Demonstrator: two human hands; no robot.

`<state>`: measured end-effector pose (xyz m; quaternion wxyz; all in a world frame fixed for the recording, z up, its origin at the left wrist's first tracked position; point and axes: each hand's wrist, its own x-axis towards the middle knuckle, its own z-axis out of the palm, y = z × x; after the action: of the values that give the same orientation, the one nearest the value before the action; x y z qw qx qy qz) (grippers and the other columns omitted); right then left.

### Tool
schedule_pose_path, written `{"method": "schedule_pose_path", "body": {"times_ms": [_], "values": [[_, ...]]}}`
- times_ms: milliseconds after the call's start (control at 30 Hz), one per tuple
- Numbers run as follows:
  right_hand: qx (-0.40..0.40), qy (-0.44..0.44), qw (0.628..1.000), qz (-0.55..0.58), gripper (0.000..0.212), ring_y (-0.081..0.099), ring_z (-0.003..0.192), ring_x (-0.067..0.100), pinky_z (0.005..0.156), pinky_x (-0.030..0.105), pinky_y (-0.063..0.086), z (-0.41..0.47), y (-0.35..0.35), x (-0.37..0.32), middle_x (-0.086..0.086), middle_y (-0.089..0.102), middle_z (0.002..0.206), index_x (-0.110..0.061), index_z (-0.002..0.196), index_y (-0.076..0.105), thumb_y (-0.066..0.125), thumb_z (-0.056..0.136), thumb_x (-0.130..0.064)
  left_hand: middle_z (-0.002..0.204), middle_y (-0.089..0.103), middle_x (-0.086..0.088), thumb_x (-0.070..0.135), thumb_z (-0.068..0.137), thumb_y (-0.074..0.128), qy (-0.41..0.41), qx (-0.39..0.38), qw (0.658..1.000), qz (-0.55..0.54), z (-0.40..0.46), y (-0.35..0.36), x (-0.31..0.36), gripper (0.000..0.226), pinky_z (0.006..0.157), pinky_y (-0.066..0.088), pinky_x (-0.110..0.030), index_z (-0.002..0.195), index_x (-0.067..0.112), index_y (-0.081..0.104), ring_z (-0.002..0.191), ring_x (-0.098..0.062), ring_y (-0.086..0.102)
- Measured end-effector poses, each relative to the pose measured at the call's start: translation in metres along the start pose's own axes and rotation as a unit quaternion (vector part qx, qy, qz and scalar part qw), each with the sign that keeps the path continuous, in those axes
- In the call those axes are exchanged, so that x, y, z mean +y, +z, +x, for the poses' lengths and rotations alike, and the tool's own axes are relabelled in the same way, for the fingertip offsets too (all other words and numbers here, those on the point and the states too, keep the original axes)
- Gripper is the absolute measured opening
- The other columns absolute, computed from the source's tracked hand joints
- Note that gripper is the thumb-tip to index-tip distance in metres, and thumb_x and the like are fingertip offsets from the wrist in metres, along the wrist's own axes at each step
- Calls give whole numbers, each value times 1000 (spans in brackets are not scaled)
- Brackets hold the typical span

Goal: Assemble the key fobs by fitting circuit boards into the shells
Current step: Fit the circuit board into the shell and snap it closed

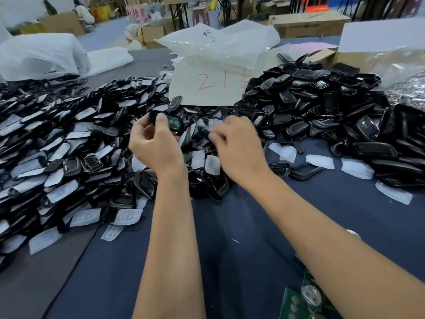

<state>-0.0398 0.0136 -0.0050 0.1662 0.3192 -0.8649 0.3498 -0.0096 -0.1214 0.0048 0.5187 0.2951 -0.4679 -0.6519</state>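
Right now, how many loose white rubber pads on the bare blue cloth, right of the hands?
5: two overlapping beside the right hand, then along the shell pile. More may be buried.

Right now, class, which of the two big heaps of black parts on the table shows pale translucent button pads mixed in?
The left heap, beyond the left hand: whitish pads cover it. The right heap is almost purely bare black shells.

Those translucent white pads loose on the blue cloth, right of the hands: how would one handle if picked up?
The translucent pads look thin and soft, so probably floppy and very light. They lie flat on the blue cloth, so rolling seems unlikely; pinching an edge may be fiddly.
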Motion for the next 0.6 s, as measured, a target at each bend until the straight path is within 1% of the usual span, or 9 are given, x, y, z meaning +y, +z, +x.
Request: {"method": "schedule_pose_path", "body": {"times_ms": [100, 167, 267, 333, 400, 433, 500, 567, 600], "values": [[123, 219, 935, 249, 49, 24, 59, 11, 59, 34, 19, -9, -24, 19, -13, 26, 54, -20, 56, 35, 58, 98, -13, 74, 68, -1, 8, 91, 73, -13, -143, 989, 19, -31, 19, -2, 5, 50, 50, -24, 92, 11, 70, 56, -14, 58], [175, 287, 891, 304, 42, 25, 65, 15, 61, 33, 23, -18, -43, 41, -4, 29, 62, -8, 60, 42, 56, 100, -13, 72, 72, -1, 4, 91, 74, -41, -277, 959, 42, -59, 30, -7, 8, 48, 51, -24, 90, 12, 71, 55, -14, 61], [223, 328, 855, 335, 39, 33, 74, 23, 66, 40, 31, -39, -71, 77, 8, 42, 78, 18, 87, 52, 53, 104, -17, 70, 72, -4, 6, 91, 76, -94, -506, 849, 118, -100, 38, -20, 6, 49, 53, -26, 92, 9, 71, 54, -17, 61], [236, 329, 863, 301, 40, 33, 74, 23, 67, 40, 31, -57, -86, 95, 8, 41, 78, 14, 85, 50, 52, 104, -21, 70, 71, -3, 9, 90, 78, -63, -621, 757, 194, -120, 40, -31, 7, 51, 55, -29, 92, 7, 72, 54, -17, 61], [221, 307, 891, 251, 38, 32, 70, 24, 65, 40, 30, -74, -95, 105, 9, 34, 71, 2, 74, 49, 52, 104, -22, 74, 72, 4, 16, 88, 81, 16, -660, 705, 259, -133, 40, -41, 8, 63, 58, -32, 89, 13, 74, 63, -10, 65], [208, 286, 908, 225, 36, 35, 68, 23, 65, 39, 32, -81, -98, 106, 11, 36, 69, -2, 74, 51, 52, 104, -22, 78, 72, 6, 20, 87, 82, 47, -656, 701, 274, -138, 41, -44, 9, 71, 59, -32, 88, 16, 75, 69, -7, 66], [184, 228, 945, 146, 24, 47, 70, 9, 70, 30, 42, -91, -100, 107, 6, 54, 76, -6, 87, 68, 56, 105, -17, 82, 75, 5, 25, 89, 79, 48, -619, 739, 260, -141, 42, -46, 9, 76, 61, -35, 90, 16, 76, 74, -10, 69], [166, 150, 974, 41, 16, 56, 84, 4, 80, 18, 44, -95, -101, 103, 0, 63, 95, -8, 108, 77, 61, 103, -12, 79, 76, -4, 28, 96, 68, -62, -564, 799, 199, -137, 44, -42, 19, 64, 61, -36, 91, 11, 74, 63, -16, 69], [158, 114, 981, 6, 17, 58, 89, 9, 82, 21, 45, -96, -100, 101, 1, 64, 100, -8, 112, 77, 63, 103, -10, 77, 76, -8, 31, 101, 63, -151, -539, 814, 154, -136, 46, -39, 27, 59, 59, -33, 90, 7, 72, 59, -18, 68]]}}
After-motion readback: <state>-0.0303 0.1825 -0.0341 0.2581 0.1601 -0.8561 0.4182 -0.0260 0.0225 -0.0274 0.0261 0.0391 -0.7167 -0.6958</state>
